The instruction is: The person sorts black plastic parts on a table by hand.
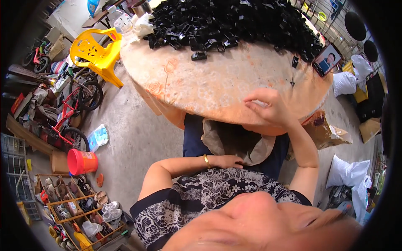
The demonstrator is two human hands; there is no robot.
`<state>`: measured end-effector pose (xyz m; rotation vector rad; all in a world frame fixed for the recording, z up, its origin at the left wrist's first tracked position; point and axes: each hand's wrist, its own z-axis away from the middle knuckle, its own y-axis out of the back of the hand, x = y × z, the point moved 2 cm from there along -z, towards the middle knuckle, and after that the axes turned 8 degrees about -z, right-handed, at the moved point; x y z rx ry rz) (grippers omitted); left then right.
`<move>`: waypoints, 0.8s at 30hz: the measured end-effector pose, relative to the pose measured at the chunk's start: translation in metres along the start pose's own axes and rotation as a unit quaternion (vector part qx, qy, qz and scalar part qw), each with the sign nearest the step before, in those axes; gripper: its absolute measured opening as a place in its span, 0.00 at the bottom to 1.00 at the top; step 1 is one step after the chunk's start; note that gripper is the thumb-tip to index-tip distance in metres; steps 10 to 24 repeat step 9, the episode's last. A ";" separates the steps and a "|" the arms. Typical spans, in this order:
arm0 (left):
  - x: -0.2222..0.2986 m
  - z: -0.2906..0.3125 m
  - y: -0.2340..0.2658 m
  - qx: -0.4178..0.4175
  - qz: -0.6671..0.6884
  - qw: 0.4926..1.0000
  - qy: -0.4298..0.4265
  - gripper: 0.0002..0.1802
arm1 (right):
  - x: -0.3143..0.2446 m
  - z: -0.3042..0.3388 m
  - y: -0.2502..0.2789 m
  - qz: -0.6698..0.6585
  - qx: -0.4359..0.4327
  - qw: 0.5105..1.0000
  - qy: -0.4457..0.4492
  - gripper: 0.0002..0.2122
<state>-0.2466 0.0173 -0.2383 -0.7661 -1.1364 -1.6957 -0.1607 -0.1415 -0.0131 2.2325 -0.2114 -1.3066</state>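
My right hand [268, 108] is over the near edge of a round table with a peach flowered cloth [188, 79]. Its thumb and forefinger come together, and a bit of cloth shows through the loop they make. Anything between the fingertips is too small to make out. In my lap lies my left hand [228, 161], fingers stretched out flat beside the rim of an open brown paper-like bag [256, 157]. A large heap of small black plastic pieces [226, 25] covers the far side of the table. One loose black piece [199, 55] lies in front of it.
A phone [327, 60] with a person on its screen stands at the table's right. Left are a yellow plastic chair [98, 52], a red bicycle [63, 111], a red bucket [82, 162] and a shoe rack [79, 209]. White sacks [347, 171] and a cardboard box [324, 134] stand right.
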 end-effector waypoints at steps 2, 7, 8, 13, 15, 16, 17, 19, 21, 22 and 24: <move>0.026 0.033 0.024 0.065 -0.085 0.991 -0.084 0.22 | 0.018 -0.008 0.015 0.058 0.039 0.997 0.017 0.06; 0.108 0.146 0.190 0.337 0.039 0.940 -0.046 0.15 | 0.063 -0.017 0.088 0.287 0.191 0.936 0.065 0.10; 0.099 0.163 0.230 0.459 -0.011 0.885 -0.083 0.14 | 0.073 -0.017 0.099 0.348 0.238 0.905 0.051 0.11; 0.091 0.182 0.279 0.543 -0.291 0.788 -0.013 0.17 | 0.085 -0.016 0.109 0.353 0.254 0.900 0.010 0.13; 0.091 0.182 0.279 0.543 -0.291 0.788 -0.013 0.17 | 0.085 -0.016 0.109 0.353 0.254 0.900 0.010 0.13; 0.091 0.182 0.279 0.543 -0.291 0.788 -0.013 0.17 | 0.085 -0.016 0.109 0.353 0.254 0.900 0.010 0.13; 0.091 0.182 0.279 0.543 -0.291 0.788 -0.013 0.17 | 0.085 -0.016 0.109 0.353 0.254 0.900 0.010 0.13; 0.091 0.182 0.279 0.543 -0.291 0.788 -0.013 0.17 | 0.085 -0.016 0.109 0.353 0.254 0.900 0.010 0.13; 0.091 0.182 0.279 0.543 -0.291 0.788 -0.013 0.17 | 0.085 -0.016 0.109 0.353 0.254 0.900 0.010 0.13; 0.091 0.182 0.279 0.543 -0.291 0.788 -0.013 0.17 | 0.085 -0.016 0.109 0.353 0.254 0.900 0.010 0.13; 0.091 0.182 0.279 0.543 -0.291 0.788 -0.013 0.17 | 0.085 -0.016 0.109 0.353 0.254 0.900 0.010 0.13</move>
